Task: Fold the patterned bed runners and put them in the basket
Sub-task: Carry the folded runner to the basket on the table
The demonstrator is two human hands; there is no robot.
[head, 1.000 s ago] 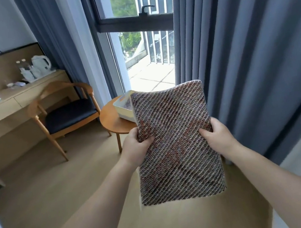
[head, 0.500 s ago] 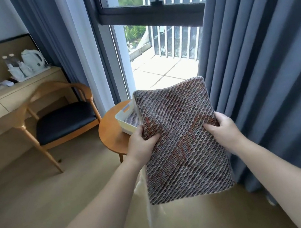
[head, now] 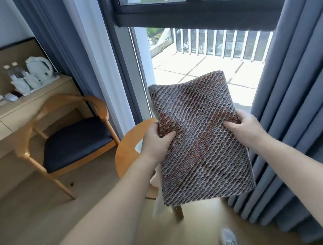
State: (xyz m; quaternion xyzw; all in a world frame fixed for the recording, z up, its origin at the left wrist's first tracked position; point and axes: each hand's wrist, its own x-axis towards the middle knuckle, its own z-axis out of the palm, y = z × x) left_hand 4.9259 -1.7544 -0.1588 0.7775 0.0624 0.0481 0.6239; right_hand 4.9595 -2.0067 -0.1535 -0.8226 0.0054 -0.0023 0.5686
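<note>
- Both side edges of folded bed runner point(head: 200, 150) gripped; cloth held up between the hands.
- Thumbs on front: left hand point(head: 155, 142) pinches left edge, right hand point(head: 245, 126) pinches right edge.

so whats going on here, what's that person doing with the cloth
A person is holding a folded patterned bed runner up in the air with both hands. The left hand grips its left edge and the right hand grips its right edge, thumbs on the front. It hangs in front of a round wooden side table by the window. The runner is folded but not yet set down; it hides most of what sits on the table.
</note>
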